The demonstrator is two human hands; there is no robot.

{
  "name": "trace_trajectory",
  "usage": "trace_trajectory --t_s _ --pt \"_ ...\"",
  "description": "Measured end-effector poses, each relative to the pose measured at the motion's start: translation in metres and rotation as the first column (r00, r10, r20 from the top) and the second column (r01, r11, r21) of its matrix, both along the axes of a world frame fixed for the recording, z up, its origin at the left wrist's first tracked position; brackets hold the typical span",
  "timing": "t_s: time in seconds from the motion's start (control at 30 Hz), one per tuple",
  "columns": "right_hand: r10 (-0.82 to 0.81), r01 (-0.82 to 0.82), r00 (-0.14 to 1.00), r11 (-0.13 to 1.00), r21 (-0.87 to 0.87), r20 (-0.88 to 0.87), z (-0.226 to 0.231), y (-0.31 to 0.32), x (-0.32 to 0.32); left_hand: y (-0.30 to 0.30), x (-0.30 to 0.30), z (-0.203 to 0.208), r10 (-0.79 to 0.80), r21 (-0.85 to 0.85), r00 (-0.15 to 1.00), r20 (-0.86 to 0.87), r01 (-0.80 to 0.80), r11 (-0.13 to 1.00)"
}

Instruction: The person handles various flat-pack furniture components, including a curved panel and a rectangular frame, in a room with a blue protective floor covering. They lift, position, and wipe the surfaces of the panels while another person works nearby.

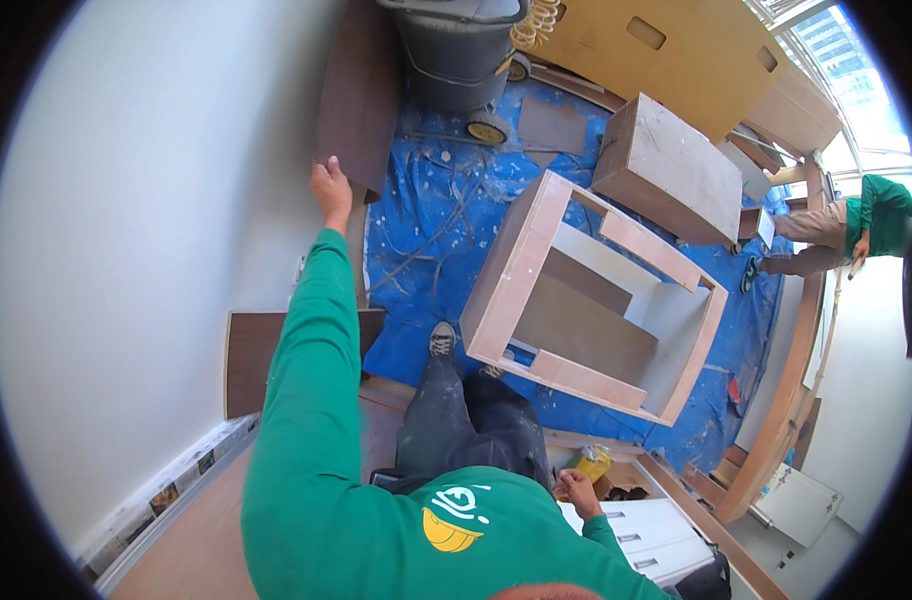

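Dark brown rectangular wooden panel (359,95) stands on the far left, beside the smooth white wall (126,240), its near edge at the person's left hand. Nearer on that side, a second brown board with a pale edge (259,362) sits low against the wall.

The left arm, in a green long sleeve, stretches forward almost straight from the shoulder. The left hand (331,190) is at the panel's near left corner, fingers bent around the edge and thumb pointing away from the body, grasping it.

Right of the panel, at the far side, stands a dark grey plastic bin with yellow-hubbed wheels (456,60). Blue plastic sheeting (416,235) covers the floor. On it, in the middle, lies an open pale wooden cabinet frame (521,270), just beyond the person's shoes.

The right arm is bent and kept close to the body, low on the near side. The right hand (581,495) has curled fingers, near a yellow bag (594,462); whether it grips anything I cannot tell.

Farther right, beyond the frame, is a closed brown wooden box (671,170). At the far right, a co-worker in a green top (881,215) bends forward.
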State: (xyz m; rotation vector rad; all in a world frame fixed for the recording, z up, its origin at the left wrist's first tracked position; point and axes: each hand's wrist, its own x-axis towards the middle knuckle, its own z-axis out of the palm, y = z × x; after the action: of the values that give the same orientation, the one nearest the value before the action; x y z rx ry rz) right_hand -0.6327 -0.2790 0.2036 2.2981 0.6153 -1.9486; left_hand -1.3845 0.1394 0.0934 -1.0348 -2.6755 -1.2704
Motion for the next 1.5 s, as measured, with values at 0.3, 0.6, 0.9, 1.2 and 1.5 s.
trace_trajectory --t_s 0.3,0.6,0.9,1.2,1.5 --pt "-0.102 0.089 0.982 0.992 0.090 0.158 -0.028 0.043 0.058 0.137 -0.142 0.081 0.134 0.161 0.974 0.184 -0.165 0.973" --pt "-0.134 0.131 0.987 0.990 0.050 0.084 -0.034 0.073 -0.058 0.094 -0.107 0.019 -0.042 0.331 0.881 0.472 -0.132 0.934" --pt "-0.056 0.062 0.997 0.991 -0.119 0.050 -0.008 0.126 -0.129 0.014 -0.064 -0.091 -0.063 0.188 0.915 0.399 -0.014 0.982" --pt "0.002 0.001 0.992 1.000 -0.026 0.123 -0.011 0.173 -0.137 0.133 -0.107 0.009 0.041 0.441 0.984 0.171 -0.114 0.890" --pt "0.065 -0.067 0.993 0.998 0.016 0.096 -0.016 0.192 -0.161 0.193 -0.116 0.092 -0.028 0.638 0.986 0.167 -0.087 0.765"
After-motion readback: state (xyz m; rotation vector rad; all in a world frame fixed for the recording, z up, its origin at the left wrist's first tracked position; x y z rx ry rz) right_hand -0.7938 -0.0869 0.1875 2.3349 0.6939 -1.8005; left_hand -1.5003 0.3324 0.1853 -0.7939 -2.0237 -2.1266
